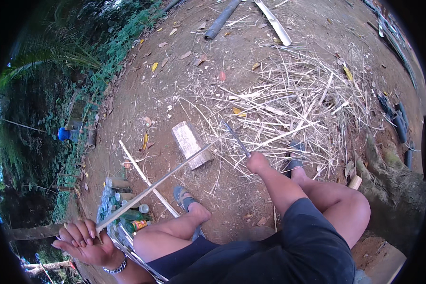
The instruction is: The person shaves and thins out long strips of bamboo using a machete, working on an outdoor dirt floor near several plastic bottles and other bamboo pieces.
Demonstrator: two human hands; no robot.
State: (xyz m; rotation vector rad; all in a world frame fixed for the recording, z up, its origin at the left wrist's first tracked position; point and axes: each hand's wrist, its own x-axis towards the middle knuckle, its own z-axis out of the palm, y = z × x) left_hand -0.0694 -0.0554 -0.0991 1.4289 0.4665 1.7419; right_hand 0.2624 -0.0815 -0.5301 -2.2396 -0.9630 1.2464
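Pale wooden strip [155,184] slants across the middle, its near end gripped by the curled fingers of the left hand [83,240], its far end by the blade of a knife [237,138]; whether the two touch, I cannot tell. The right hand [257,162] has its fingers wrapped around the knife's handle. Behind the strip, a cut log [186,138] lies on bare soil, and a longer pale stick [140,165] rests to its left. Heaped shavings [293,102] crowd the ground past the knife, reaching the right foot [297,163]. Bottles [122,197], some greenish, cluster left of the left foot [190,203]; their contents are unclear.
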